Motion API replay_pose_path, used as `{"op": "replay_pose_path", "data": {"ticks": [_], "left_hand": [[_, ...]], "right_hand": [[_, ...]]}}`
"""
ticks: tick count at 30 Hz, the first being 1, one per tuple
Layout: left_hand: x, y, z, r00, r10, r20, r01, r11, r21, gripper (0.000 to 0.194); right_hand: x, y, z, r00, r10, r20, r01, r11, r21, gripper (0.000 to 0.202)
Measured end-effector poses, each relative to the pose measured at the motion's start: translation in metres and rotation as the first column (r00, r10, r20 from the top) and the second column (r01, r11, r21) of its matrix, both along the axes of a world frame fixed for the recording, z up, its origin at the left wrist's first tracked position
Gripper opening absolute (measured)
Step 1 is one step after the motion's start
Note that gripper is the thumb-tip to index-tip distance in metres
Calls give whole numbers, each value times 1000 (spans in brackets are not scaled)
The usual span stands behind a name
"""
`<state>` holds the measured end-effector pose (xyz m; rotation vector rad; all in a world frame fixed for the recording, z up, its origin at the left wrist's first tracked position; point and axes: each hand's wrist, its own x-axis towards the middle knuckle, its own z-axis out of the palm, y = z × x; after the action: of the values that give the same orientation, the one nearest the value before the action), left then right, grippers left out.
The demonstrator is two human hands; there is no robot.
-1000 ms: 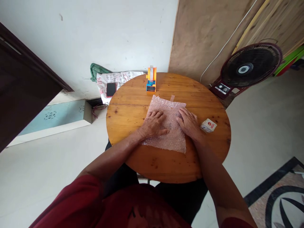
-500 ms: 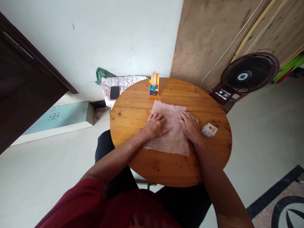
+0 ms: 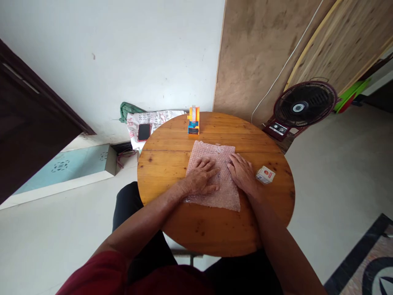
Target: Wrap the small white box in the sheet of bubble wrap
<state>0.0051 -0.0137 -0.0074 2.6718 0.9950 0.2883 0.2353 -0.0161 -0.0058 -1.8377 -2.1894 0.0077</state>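
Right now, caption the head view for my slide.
Both hands, left hand and right hand, press flat on bubble wrap atop round wooden table.

Head camera; looks steeply down.

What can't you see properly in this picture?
- Bubble wrap: its middle is hidden in the head view under the left hand and right hand.
- Small box: its print is too small to read.
- Tape dispenser: its details are too small to make out.
- Rug: cut off by the picture's bottom right corner.
- Table: its legs are hidden under the top.
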Motion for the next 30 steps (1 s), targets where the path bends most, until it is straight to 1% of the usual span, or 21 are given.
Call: {"op": "replay_pose_path", "data": {"ticks": [4,7,11,14,16,19,21,23,25,26,28,29,30], "left_hand": [[0,-1,5,1000,2,-6,-2,1000,-14,79],[1,-1,5,1000,8,-6,-8,1000,-21,79],[0,-1,3,1000,6,5,-6,1000,-17,79],[0,-1,3,1000,10,1,-10,1000,-14,80],[0,-1,3,1000,16,-2,-16,1000,-17,81],[-1,0,2,1000,19,6,-19,1000,-17,80],[-1,1,1,1000,13,8,-13,1000,-18,79],[-1,1,2,1000,11,9,-11,1000,-20,79],[-1,1,3,1000,13,11,-12,1000,-19,77],[0,1,3,1000,14,14,-14,1000,-14,73],[0,0,4,1000,12,24,-12,1000,-4,65],[0,0,4,999,10,30,-10,1000,1,62],[0,0,4,999,7,37,-7,1000,6,60]], "right_hand": [[-1,-4,2,1000,7,3,-7,1000,8,49],[-1,-6,3,1000,11,11,-11,1000,-28,49],[0,-6,3,1000,8,8,-7,999,-35,49],[1,-6,0,1000,15,-10,-15,1000,-11,48],[1,-7,1,999,33,-38,-32,999,36,47],[2,-14,13,996,44,-81,-33,991,131,41],[7,-21,29,996,22,-91,-6,984,178,38],[19,-27,45,997,-2,-80,16,983,185,40],[36,-33,55,998,-31,-48,37,992,121,50],[46,-35,56,998,-63,-25,65,996,69,57],[65,-40,51,990,-138,22,139,990,-31,71],[73,-42,45,985,-165,43,167,983,-72,74],[80,-44,39,984,-173,48,177,980,-89,73]]}}
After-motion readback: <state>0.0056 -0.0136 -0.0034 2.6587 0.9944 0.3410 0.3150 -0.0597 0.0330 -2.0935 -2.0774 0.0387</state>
